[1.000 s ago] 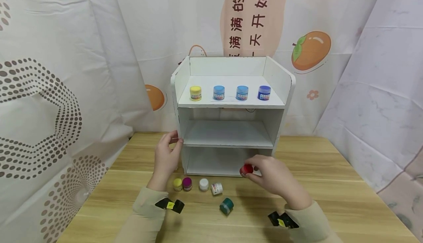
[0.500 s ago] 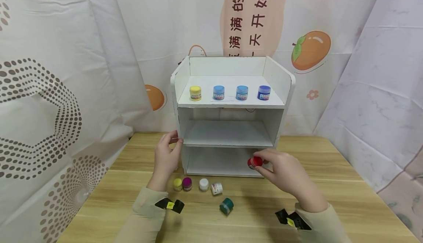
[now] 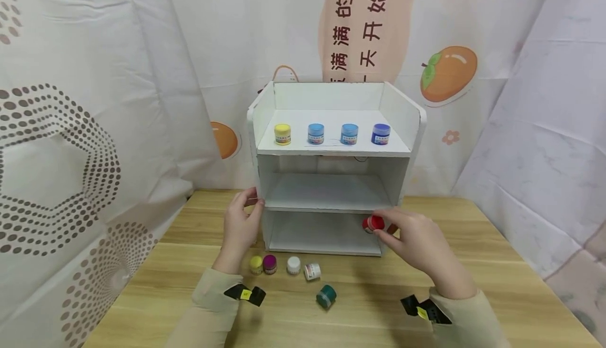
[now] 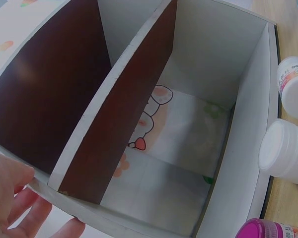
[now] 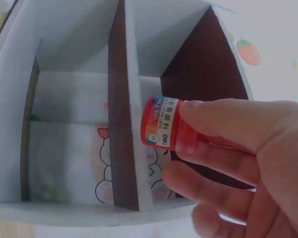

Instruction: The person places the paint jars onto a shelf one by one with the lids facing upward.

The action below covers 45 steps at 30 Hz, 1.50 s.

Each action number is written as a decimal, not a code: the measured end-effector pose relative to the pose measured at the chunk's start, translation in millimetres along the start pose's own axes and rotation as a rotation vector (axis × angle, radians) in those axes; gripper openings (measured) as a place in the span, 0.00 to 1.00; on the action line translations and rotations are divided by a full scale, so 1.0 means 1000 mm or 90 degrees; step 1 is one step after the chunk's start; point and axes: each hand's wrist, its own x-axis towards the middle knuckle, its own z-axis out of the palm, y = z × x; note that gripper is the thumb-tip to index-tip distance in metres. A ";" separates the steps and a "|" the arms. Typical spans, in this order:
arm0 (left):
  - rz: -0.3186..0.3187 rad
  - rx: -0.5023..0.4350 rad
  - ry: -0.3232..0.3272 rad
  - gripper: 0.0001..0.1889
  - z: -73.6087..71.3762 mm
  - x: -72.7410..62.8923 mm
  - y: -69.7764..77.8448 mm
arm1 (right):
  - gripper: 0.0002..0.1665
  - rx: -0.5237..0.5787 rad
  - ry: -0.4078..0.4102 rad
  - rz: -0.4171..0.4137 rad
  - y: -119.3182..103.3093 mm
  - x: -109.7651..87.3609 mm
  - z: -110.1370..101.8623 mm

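Observation:
In my right hand [image 3: 416, 240] is a small red paint jar [image 5: 161, 124], pinched between thumb and fingers by its lid end. It is tilted sideways in front of the white shelf unit [image 3: 326, 153], near the right end of the middle board. My left hand [image 3: 242, 219] grips the unit's left side panel, the thumb at its front edge; part of the fingers is hidden behind the panel. Along the top board stand a yellow jar [image 3: 282, 134], two light blue jars [image 3: 315, 134] and a dark blue jar [image 3: 381, 134].
On the wooden table [image 3: 473, 264] before the unit are a yellow jar [image 3: 256, 265], a purple jar [image 3: 270, 264], a white jar [image 3: 293, 265], a tipped white jar [image 3: 312, 271] and a tipped green jar [image 3: 326, 296]. A printed curtain [image 3: 227, 48] hangs behind.
My right hand has carried the red jar up and to the right, from the bottom compartment's front edge to near the middle board. My left hand has stayed on the side panel.

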 end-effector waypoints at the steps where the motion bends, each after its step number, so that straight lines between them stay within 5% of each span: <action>1: 0.000 0.000 0.002 0.15 0.000 0.000 0.000 | 0.20 0.000 -0.002 0.003 0.001 0.001 -0.001; 14: 0.008 0.001 0.001 0.15 -0.001 0.000 -0.002 | 0.17 -0.073 0.028 -0.024 0.015 0.034 -0.017; 28: -0.006 -0.004 -0.006 0.15 -0.001 0.000 0.000 | 0.12 -0.112 -0.090 0.022 0.018 0.070 -0.023; 45: -0.014 -0.004 -0.006 0.16 0.000 0.000 -0.001 | 0.06 -0.134 -0.148 0.053 0.025 0.074 -0.016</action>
